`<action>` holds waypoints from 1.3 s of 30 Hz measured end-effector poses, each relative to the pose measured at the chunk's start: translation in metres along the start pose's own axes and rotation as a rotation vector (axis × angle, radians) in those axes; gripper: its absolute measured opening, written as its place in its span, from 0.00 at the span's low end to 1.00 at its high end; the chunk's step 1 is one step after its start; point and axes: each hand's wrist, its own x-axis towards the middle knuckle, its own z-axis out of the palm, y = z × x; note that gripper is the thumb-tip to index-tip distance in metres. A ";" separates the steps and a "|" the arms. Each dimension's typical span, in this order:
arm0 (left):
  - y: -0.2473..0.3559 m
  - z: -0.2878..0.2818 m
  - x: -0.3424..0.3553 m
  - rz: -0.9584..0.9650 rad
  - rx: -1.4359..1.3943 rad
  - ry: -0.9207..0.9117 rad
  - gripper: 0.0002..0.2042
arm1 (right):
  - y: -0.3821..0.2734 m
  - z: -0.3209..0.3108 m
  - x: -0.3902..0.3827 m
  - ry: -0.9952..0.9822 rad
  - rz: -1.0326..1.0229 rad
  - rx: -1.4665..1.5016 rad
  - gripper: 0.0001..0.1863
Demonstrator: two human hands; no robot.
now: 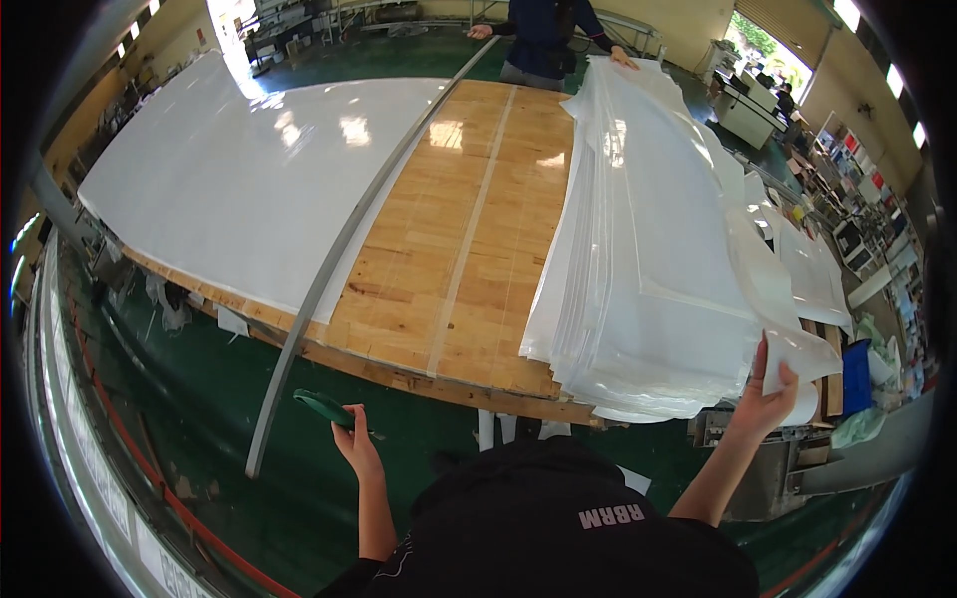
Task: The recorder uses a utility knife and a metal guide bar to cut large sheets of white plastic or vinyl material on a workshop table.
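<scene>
My left hand (361, 439) is closed around a green-handled tool (321, 406), held out over the floor just off the table's near edge. Its exact kind is hard to make out. My right hand (770, 402) pinches the near end of a white plastic sheet (805, 357), lifted and curling at the right side of a thick stack of white sheets (663, 239). Across the wooden table (469, 229) lies a long grey metal bar (339, 244), its near end jutting past the edge. The bar rests along the side of a large white sheet (249, 179).
A co-worker (546, 40) stands at the far side, one hand by the bar's far end, the other on the stack. At the right are a blue bin (859, 375) and cluttered shelves (877, 219). A metal rail (85, 448) runs along the left.
</scene>
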 end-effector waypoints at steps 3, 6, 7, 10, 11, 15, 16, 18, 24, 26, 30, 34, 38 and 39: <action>-0.007 -0.017 -0.007 -0.011 -0.007 0.035 0.05 | 0.034 -0.022 -0.022 -0.034 0.117 -0.098 0.19; -0.018 -0.043 -0.009 -0.036 -0.007 0.091 0.05 | 0.074 -0.074 -0.036 -0.048 0.437 -0.194 0.16; -0.021 -0.048 -0.011 -0.044 -0.003 0.096 0.05 | 0.081 -0.082 -0.041 -0.026 0.468 -0.245 0.15; -0.016 -0.065 -0.011 -0.075 -0.008 0.147 0.04 | 0.091 -0.104 -0.050 -0.043 0.593 -0.384 0.15; -0.014 -0.073 -0.008 -0.075 -0.015 0.142 0.05 | 0.095 -0.104 -0.053 -0.058 0.614 -0.389 0.15; -0.015 -0.092 0.000 -0.028 0.029 0.130 0.05 | 0.103 -0.084 -0.073 -0.145 0.622 -0.441 0.14; -0.015 -0.094 0.000 -0.061 -0.013 0.145 0.05 | 0.104 -0.068 -0.077 -0.188 0.636 -0.456 0.14; -0.027 -0.110 0.000 -0.078 0.006 0.130 0.05 | 0.110 -0.026 -0.098 -0.272 0.690 -0.430 0.15; -0.044 -0.142 0.001 -0.146 0.063 0.199 0.07 | 0.142 -0.009 -0.123 -0.131 0.717 -0.266 0.14; -0.049 -0.147 0.000 -0.160 0.041 0.210 0.07 | 0.146 -0.034 -0.120 0.007 0.605 -0.302 0.15; -0.040 -0.140 0.005 -0.285 0.043 0.240 0.07 | 0.152 -0.080 -0.127 0.057 0.659 -0.368 0.16; -0.049 -0.151 0.016 -0.218 0.068 0.157 0.07 | 0.146 -0.090 -0.138 -0.059 0.536 -0.454 0.18; -0.048 -0.147 0.025 -0.158 0.064 0.119 0.07 | 0.143 -0.095 -0.133 -0.003 0.348 -0.445 0.12; -0.049 -0.146 0.026 -0.157 0.059 0.113 0.06 | 0.142 -0.099 -0.129 0.001 0.342 -0.433 0.12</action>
